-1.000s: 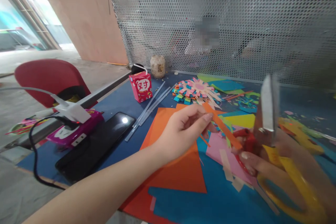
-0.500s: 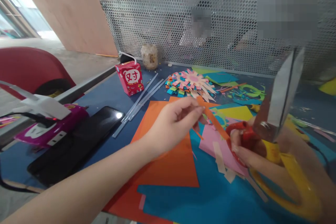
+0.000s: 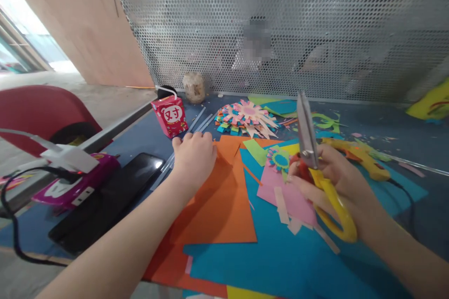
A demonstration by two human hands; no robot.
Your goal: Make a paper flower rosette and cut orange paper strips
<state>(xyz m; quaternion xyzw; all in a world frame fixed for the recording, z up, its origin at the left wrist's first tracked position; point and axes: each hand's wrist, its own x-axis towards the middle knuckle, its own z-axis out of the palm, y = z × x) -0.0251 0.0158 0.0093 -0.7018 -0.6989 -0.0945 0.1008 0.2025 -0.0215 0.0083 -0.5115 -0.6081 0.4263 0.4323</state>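
Note:
My left hand (image 3: 194, 154) rests knuckles-up on the far left corner of a large orange paper sheet (image 3: 220, 201), its fingers curled down over the edge near some clear sticks (image 3: 198, 122). My right hand (image 3: 336, 180) is closed round yellow-handled scissors (image 3: 317, 168), whose blades point up and are together. A pink paper piece (image 3: 280, 194) with pale strips lies just left of that hand. A small green and blue paper flower (image 3: 279, 159) lies beside the scissors.
A layered paper flower (image 3: 245, 117) lies at the back, a red drink carton (image 3: 170, 115) with a straw to its left. A black phone (image 3: 105, 201) and purple device (image 3: 75, 180) sit at the left edge. A yellow glue gun (image 3: 358, 156), perforated metal screen (image 3: 280, 23) and red chair (image 3: 42, 114) surround the table.
My left hand let go of the orange strip and moved left and down onto the orange sheet's corner. My right hand lowered the scissors and drew them in.

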